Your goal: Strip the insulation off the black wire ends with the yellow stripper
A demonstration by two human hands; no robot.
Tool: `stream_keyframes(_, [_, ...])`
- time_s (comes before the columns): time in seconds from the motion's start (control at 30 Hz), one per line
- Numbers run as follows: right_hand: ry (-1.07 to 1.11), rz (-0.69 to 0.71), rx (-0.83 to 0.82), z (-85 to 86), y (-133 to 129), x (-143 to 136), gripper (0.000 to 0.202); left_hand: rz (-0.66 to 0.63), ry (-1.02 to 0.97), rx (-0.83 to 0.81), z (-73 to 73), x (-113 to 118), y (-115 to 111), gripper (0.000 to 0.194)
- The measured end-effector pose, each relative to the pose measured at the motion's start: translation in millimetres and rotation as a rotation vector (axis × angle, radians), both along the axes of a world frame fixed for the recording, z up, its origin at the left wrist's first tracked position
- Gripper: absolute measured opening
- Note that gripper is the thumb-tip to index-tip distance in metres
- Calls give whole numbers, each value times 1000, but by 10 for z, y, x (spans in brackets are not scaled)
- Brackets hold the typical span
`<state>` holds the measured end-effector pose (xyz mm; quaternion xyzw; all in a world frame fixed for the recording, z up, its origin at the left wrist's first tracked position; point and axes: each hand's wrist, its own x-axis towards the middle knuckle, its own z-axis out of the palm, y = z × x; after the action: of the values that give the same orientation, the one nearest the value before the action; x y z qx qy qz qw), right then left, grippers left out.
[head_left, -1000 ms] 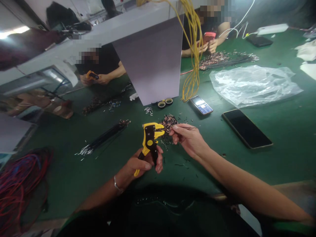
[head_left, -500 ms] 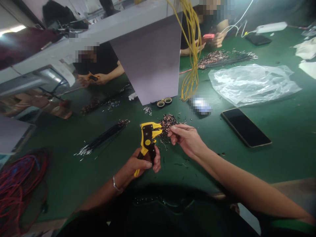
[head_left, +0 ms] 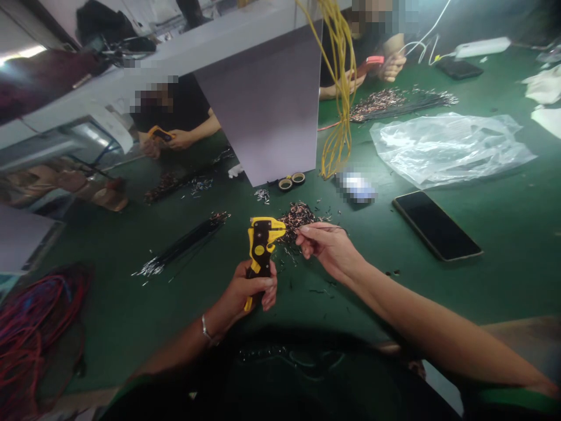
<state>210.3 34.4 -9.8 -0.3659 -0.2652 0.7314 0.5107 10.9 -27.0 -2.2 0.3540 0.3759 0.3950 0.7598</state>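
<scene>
My left hand is wrapped round the handles of a yellow and black wire stripper, which stands upright with its jaws toward the right. The jaws look closed, and the handles are squeezed together. Between thumb and fingers my right hand pinches a thin black wire. The wire's near end is at the stripper's jaw tips. Behind both hands lies a heap of short copper and black wire scraps. To the left, a bundle of black wires rests on the green table.
A phone and a clear plastic bag lie at the right. Tape rolls sit before a grey panel. Yellow cables hang beside it. Red and blue cables are piled at left. Co-workers' hands work across the table.
My left hand has squeezed the stripper's handles, and its jaws have closed. The stripper has turned slightly more upright. The wire in my right hand now bends behind the fingers.
</scene>
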Motion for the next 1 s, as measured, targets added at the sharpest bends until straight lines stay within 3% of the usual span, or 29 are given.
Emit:
stream_keyframes(0.43, [-5, 81, -42, -61, 21, 15, 15, 7, -6, 49, -45, 1, -15, 17])
stream_keyframes(0.63, [-6, 61, -83, -71, 46, 26, 15, 48, -37, 85, 17, 3, 28, 21])
stream_keyframes(1.0, [20, 57, -87, -71, 54, 52, 19, 59, -13, 65, -15, 49, 48, 39])
